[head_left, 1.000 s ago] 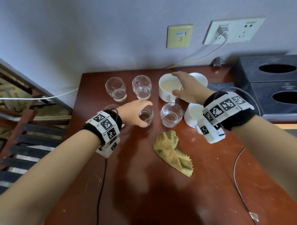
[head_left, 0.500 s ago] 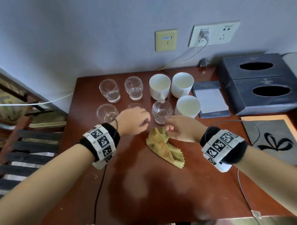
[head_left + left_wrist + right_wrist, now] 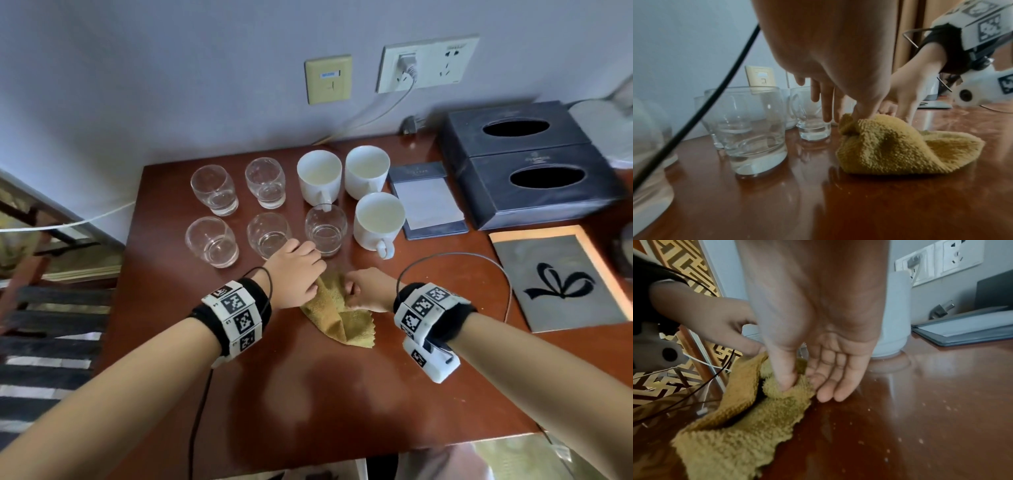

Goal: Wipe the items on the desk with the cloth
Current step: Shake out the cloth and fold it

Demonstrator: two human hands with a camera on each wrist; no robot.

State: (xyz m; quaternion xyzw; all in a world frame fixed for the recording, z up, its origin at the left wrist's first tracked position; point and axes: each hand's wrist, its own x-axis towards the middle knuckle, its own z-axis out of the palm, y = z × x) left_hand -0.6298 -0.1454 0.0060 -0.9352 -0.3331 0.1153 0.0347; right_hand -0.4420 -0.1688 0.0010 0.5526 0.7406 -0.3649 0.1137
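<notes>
Right hand (image 3: 818, 353): thumb and fingers (image 3: 826, 391) pinch the far end of the crumpled mustard-yellow terry cloth (image 3: 337, 313). Left hand (image 3: 294, 277): thumb pressed into the same cloth, other fingers (image 3: 826, 104) extended, pinching it. Cloth lies on the glossy red-brown wooden surface (image 3: 308, 404), just before five clear glass tumblers (image 3: 214, 190) and three white ceramic mugs (image 3: 378, 219). Two dark tissue boxes (image 3: 534, 185) at right; grey wall with sockets behind.

Both hands have come back from the cups and glasses to the cloth (image 3: 337, 317); the left hand (image 3: 295, 274) and right hand (image 3: 368, 289) now pinch its far edge.
</notes>
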